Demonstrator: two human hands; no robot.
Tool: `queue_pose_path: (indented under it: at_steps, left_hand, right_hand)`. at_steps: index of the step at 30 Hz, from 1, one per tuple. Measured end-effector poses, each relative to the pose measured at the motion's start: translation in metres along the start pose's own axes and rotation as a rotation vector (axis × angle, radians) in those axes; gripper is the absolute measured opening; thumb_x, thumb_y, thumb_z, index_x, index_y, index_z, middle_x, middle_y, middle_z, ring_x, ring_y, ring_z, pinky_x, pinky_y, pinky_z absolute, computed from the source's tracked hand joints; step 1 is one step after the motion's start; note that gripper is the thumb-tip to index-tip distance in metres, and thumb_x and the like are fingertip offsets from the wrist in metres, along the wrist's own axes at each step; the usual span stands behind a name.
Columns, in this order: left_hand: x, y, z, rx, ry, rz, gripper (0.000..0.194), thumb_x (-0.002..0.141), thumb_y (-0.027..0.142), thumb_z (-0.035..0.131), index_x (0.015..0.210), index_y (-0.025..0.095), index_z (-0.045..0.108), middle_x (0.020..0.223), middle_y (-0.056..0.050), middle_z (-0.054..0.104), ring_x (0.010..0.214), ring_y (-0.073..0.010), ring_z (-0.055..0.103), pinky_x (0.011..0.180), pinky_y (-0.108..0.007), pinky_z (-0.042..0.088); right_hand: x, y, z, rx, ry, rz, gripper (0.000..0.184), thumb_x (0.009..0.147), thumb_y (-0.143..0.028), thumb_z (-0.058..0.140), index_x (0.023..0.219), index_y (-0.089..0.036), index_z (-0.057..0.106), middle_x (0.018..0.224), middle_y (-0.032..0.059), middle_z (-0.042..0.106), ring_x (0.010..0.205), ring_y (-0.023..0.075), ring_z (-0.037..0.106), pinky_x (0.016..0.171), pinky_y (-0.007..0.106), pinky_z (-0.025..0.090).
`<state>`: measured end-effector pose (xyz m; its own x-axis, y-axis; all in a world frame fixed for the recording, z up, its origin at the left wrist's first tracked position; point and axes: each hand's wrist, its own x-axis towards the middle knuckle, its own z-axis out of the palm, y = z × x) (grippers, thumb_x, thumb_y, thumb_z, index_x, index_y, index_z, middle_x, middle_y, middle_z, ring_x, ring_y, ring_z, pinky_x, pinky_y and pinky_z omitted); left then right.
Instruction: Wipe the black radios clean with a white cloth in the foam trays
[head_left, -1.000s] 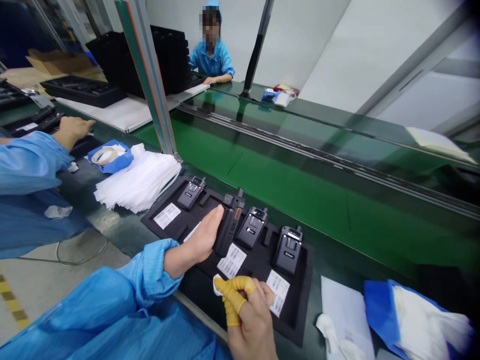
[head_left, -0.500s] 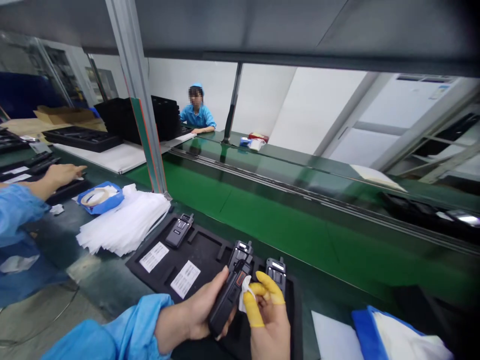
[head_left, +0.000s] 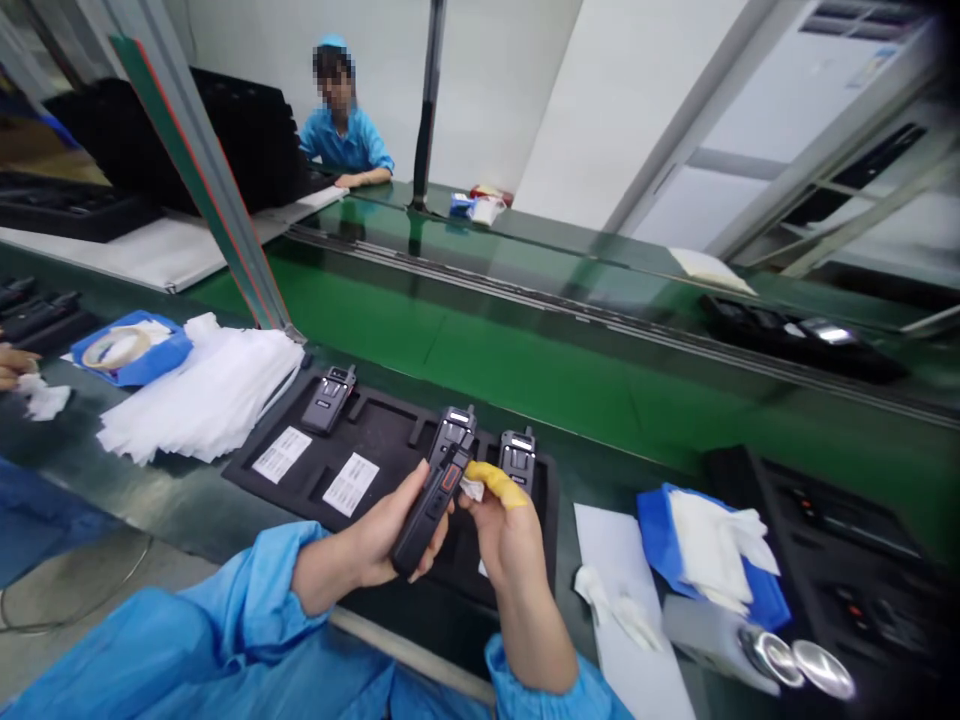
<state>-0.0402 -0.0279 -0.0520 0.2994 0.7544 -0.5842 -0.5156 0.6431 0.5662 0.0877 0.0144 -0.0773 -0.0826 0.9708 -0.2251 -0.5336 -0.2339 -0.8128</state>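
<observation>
My left hand (head_left: 388, 525) is wrapped round a black handheld radio (head_left: 431, 510) with an orange side button, held tilted above a black foam tray (head_left: 300, 490). Yellow finger cots cover fingers of my right hand (head_left: 501, 510), which pinches a small white wipe (head_left: 472, 488) against the radio's upper side. Behind the held radio, a second radio (head_left: 453, 430) lies in the tray, partly covered. Another radio (head_left: 517, 458) sits at the tray's right, and one more radio (head_left: 328, 400) at its left end. White barcode labels (head_left: 350, 484) lie in the tray's front part.
White sheets (head_left: 206, 390) are stacked left, beside a blue container (head_left: 161, 350) with a tape roll. At right are a blue box of white cloths (head_left: 671, 540), a metal-topped bottle (head_left: 720, 640) and another black tray (head_left: 825, 560). Across the green belt (head_left: 525, 370) sits a co-worker (head_left: 345, 140).
My left hand has lifted the radio out of the tray and drawn it nearer. My right hand has brought the wipe up to its side. The view has shifted.
</observation>
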Motion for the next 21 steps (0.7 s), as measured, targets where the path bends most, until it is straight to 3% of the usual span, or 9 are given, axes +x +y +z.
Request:
queue_pose_path:
  at_steps: [5, 8, 11, 15, 18, 21]
  left_hand:
    - [0.004, -0.001, -0.001, 0.011, -0.017, -0.011, 0.057, 0.090, 0.063, 0.027, 0.081, 0.014, 0.056, 0.048, 0.001, 0.053, 0.029, -0.0090, 0.045, 0.026, -0.015, 0.033]
    - [0.005, -0.002, 0.000, 0.012, -0.069, -0.083, 0.059, 0.088, 0.066, 0.027, 0.083, 0.014, 0.056, 0.049, 0.001, 0.054, 0.028, -0.0088, 0.045, 0.026, -0.016, 0.031]
    - [0.004, -0.006, 0.004, 0.040, -0.076, -0.114, 0.062, 0.088, 0.066, 0.025, 0.082, 0.013, 0.057, 0.052, -0.001, 0.056, 0.032, -0.0103, 0.049, 0.030, -0.018, 0.036]
    - [-0.006, -0.008, 0.009, 0.106, 0.004, 0.079, 0.050, 0.090, 0.056, 0.041, 0.101, 0.011, 0.061, 0.078, -0.008, 0.066, 0.061, -0.0144, 0.064, 0.059, -0.026, 0.052]
    - [-0.018, 0.001, 0.008, 0.166, -0.118, 0.179, 0.045, 0.086, 0.043, 0.056, 0.124, 0.020, 0.055, 0.111, -0.009, 0.063, 0.094, -0.0196, 0.063, 0.080, -0.030, 0.049]
    - [-0.025, 0.014, 0.003, 0.390, -0.217, 0.184, 0.045, 0.083, 0.030, 0.057, 0.128, 0.020, 0.054, 0.111, -0.006, 0.064, 0.098, -0.0210, 0.060, 0.081, -0.028, 0.045]
  right_hand:
    - [0.004, -0.004, 0.000, -0.181, -0.007, -0.080, 0.033, 0.060, -0.045, 0.076, 0.079, -0.019, 0.066, 0.083, 0.0010, 0.060, 0.072, 0.0125, 0.053, 0.062, 0.025, 0.046]
    - [0.007, -0.005, -0.002, -0.156, -0.103, -0.005, 0.042, 0.060, -0.049, 0.076, 0.089, -0.020, 0.066, 0.084, 0.0007, 0.062, 0.070, 0.0112, 0.052, 0.062, 0.024, 0.045]
    - [0.008, -0.005, -0.002, -0.108, -0.226, 0.084, 0.043, 0.060, -0.056, 0.074, 0.077, -0.017, 0.065, 0.069, -0.0008, 0.059, 0.058, 0.0096, 0.048, 0.053, 0.023, 0.040]
    - [0.010, -0.006, -0.007, -0.089, -0.203, 0.072, 0.046, 0.053, -0.059, 0.077, 0.072, -0.018, 0.064, 0.063, -0.0023, 0.058, 0.053, 0.0087, 0.046, 0.048, 0.022, 0.038]
    - [0.013, -0.008, -0.014, -0.078, -0.193, 0.085, 0.052, 0.049, -0.065, 0.076, 0.070, -0.019, 0.063, 0.062, -0.0017, 0.059, 0.054, 0.0103, 0.049, 0.049, 0.023, 0.039]
    - [0.017, -0.009, -0.020, -0.084, -0.199, 0.100, 0.057, 0.043, -0.066, 0.078, 0.074, -0.019, 0.065, 0.063, -0.0021, 0.059, 0.056, 0.0109, 0.050, 0.052, 0.024, 0.041]
